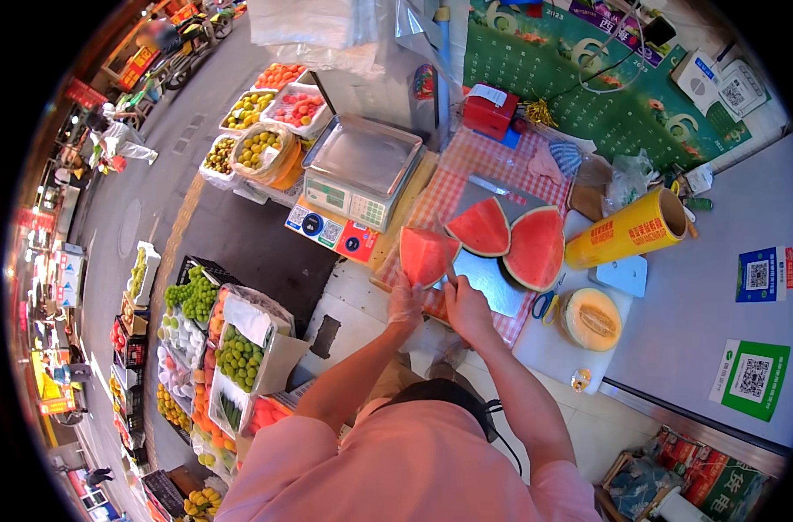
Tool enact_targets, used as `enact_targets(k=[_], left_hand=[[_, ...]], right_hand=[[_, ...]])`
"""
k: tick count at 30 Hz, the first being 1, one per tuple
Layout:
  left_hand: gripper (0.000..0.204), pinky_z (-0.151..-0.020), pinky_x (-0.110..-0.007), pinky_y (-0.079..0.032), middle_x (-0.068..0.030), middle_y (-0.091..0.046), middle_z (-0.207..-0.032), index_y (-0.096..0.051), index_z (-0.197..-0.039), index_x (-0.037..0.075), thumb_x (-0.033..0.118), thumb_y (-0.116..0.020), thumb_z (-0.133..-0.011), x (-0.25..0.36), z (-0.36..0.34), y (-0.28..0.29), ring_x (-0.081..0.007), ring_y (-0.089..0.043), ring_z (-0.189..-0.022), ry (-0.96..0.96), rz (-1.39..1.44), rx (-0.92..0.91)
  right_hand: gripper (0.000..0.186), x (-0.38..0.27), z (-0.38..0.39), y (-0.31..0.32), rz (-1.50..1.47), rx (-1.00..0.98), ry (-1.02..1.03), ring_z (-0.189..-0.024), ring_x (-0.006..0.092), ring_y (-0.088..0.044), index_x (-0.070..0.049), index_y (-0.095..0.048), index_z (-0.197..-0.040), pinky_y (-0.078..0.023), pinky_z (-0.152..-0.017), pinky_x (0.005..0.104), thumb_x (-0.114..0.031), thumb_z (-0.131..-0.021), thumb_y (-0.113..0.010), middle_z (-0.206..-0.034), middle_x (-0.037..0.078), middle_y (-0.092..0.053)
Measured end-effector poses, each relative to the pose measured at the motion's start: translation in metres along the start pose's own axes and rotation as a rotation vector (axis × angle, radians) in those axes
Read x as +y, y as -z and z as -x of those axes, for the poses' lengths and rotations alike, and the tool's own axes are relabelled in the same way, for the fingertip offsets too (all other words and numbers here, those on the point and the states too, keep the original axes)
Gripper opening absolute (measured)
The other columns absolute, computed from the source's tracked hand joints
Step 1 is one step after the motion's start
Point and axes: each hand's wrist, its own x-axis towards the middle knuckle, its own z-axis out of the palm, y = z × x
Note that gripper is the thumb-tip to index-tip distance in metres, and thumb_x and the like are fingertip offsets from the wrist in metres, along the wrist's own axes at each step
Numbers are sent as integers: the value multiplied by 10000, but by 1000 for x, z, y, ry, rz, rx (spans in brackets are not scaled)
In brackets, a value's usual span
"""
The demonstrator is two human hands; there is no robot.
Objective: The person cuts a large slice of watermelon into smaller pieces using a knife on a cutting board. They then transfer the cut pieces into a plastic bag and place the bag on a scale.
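My left hand, in a clear plastic glove, grips a watermelon piece from below at the near left of the metal board. My right hand is closed on a knife, whose blade is beside that piece and partly hidden. Two more cut watermelon pieces lie beyond on the board: a smaller wedge and a larger one at the right. A red checked cloth lies under the board.
A scale stands at back left. A yellow film roll, scissors and half a melon sit at right. Fruit crates line my left; people are out on the street. A grey appliance stands far right.
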Motion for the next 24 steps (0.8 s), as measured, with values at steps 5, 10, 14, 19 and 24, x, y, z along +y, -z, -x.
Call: enact_targets(k=[5,10,14,19,24], left_hand=[[499,-635,-323,-488,-77,-595,-949,-291,-1447,57,129,-479,-990,-14,3,-12,-190,-584,-751,104,49,-20],[489,-537,-264,-444,12,-531,-830,-287,-1452,66,153,-468,-1005,1,7,-6,-87,-500,-640,155,129,-3],[506,-586,-334,-482,-78,-613,-857,-287,-1448,35,130,-478,-989,-17,6,-10,-188,-581,-685,63,42,32],[572,-694,-412,-504,-230,-636,-999,-261,-1457,-4,106,-510,-954,-38,0,-13,-357,-644,-849,10,66,23],[597,-794,-425,-497,-270,-606,-1092,-261,-1466,-4,106,-522,-941,-30,2,-10,-409,-624,-959,-130,-26,99]], right_hand=[[320,-14,-16,-12,75,1,0,-760,466,-653,14,-509,-1034,-523,-702,548,-297,-982,-460,-763,289,-653],[311,-29,-29,-15,102,-40,13,-761,459,-658,20,-495,-1038,-531,-692,540,-283,-981,-459,-751,284,-654],[307,-39,-28,-15,142,-57,7,-760,450,-665,20,-483,-1055,-537,-688,535,-276,-977,-459,-745,279,-657],[352,-33,-41,-36,198,-222,-93,-840,451,-669,35,-478,-1140,-537,-746,533,-273,-972,-452,-848,292,-670],[384,-17,-29,-59,179,-280,-134,-927,466,-650,42,-479,-1180,-508,-835,543,-278,-972,-444,-956,308,-661]])
